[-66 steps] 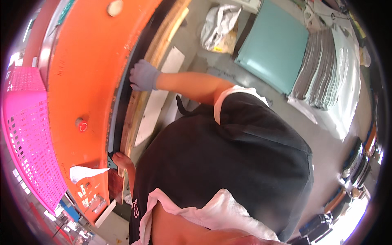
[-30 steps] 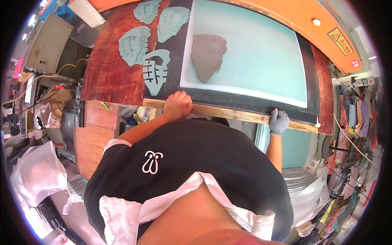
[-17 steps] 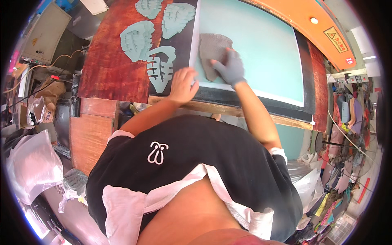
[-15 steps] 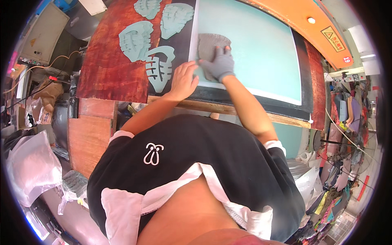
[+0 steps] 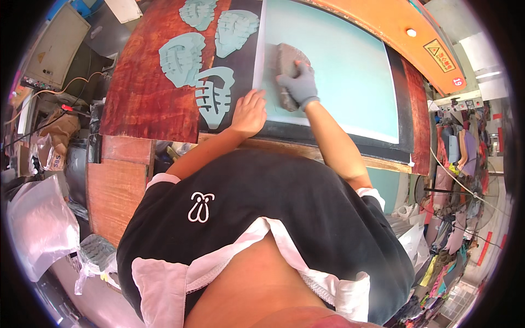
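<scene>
My right hand (image 5: 302, 86), in a grey glove, grips a grey-brown cutting die (image 5: 286, 61) with a curved outline. The die appears tilted over the left part of a pale blue-green sheet (image 5: 350, 76); its underside is hidden. Bare, my left hand (image 5: 250, 113) rests with fingers stretched out at the sheet's near left corner. To its left lies a cut piece (image 5: 223, 112) with slots and an open loop, in the same pale green. Farther off are stacked cut pieces (image 5: 180, 61), more pieces (image 5: 236, 31) and another stack (image 5: 198, 12).
A red-brown board (image 5: 131, 104) carries the stacks, beside a black mat (image 5: 350, 135) under the sheet. An orange machine beam (image 5: 383, 22) crosses the far right side. Plastic bags (image 5: 46, 224) stand at left; hanging coloured scraps (image 5: 459, 153) fill the right.
My right hand has gone from lying flat on the die to gripping its side. The die has shifted slightly right and tipped. My left hand has barely moved.
</scene>
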Available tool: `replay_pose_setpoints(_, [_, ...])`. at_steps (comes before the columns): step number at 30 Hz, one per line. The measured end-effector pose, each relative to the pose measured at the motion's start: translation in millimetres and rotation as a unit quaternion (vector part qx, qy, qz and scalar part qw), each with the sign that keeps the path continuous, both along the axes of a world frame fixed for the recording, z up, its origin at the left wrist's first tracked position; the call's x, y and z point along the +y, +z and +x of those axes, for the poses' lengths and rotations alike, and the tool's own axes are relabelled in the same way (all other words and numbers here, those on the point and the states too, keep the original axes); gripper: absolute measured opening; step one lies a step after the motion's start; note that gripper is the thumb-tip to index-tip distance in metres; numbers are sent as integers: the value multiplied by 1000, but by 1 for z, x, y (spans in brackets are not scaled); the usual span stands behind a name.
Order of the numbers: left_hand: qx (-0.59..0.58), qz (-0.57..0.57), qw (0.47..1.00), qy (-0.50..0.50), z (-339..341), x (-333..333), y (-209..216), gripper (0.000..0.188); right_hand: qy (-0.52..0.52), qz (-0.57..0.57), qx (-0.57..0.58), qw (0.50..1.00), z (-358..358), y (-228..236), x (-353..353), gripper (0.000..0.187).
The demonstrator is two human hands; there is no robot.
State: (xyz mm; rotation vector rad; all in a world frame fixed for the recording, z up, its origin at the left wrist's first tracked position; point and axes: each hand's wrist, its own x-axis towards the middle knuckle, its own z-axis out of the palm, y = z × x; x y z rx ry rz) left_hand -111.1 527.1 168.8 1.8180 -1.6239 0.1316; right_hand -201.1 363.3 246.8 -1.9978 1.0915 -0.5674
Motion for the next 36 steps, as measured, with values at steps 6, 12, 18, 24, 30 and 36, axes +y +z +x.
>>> replay_pose_setpoints(6, [13,-3,1000,4,0,-3,0,23,-28,199,-193,960,-60,8,-43,70])
replay_pose_setpoints(12, [17,13,1000,4,0,-3,1,24,-68,-167,179,967,-66,-8,-43,81])
replay_pose_setpoints(18, [15,15,1000,5,1,-4,3,23,-57,-189,260,945,-65,-7,-34,80])
replay_pose_setpoints(24, [32,40,999,1,2,-5,6,24,-73,-172,259,948,-68,-6,-36,78])
replay_pose_setpoints(30, [26,29,999,3,2,-6,8,23,-78,-198,247,945,-72,-9,-37,76])
replay_pose_setpoints(36, [16,30,999,6,4,-9,2,24,-59,-223,232,945,-68,-8,-41,71])
